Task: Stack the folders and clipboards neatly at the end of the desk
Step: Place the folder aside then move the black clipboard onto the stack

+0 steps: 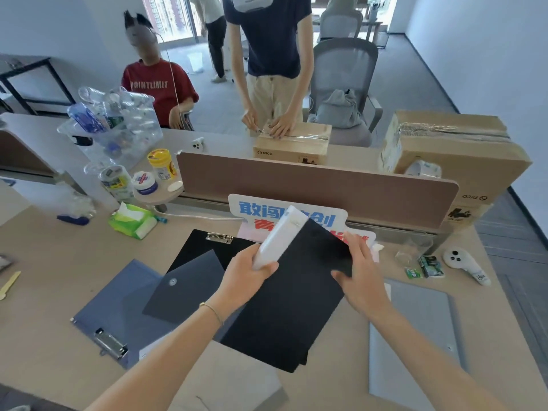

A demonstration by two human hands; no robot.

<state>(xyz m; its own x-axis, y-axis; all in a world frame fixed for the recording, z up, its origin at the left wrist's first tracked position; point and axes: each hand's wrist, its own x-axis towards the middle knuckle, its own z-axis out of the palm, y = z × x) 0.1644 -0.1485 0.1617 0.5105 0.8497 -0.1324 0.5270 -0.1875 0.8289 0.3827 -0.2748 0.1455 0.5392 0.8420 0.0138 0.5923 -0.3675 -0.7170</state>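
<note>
A black folder with a white spine (292, 295) is held tilted above the desk. My left hand (249, 277) grips the white spine at its near end, and my right hand (360, 277) holds the folder's right edge. Beneath it lie a black clipboard (195, 247) with a metal clip at its far end, a dark grey snap envelope folder (185, 287), and a blue clipboard (118, 310) with its clip at the near left. A grey folder (415, 336) lies flat at the right. A light grey folder (234, 378) lies near the front edge, partly under my left arm.
A brown divider panel (320, 185) bounds the desk's far side, with a printed sign (252, 210) leaning on it. A green tissue pack (133, 221) sits at the left; a glass (413, 247), gum packs and a white controller (465, 264) at the right. Two people work beyond the divider.
</note>
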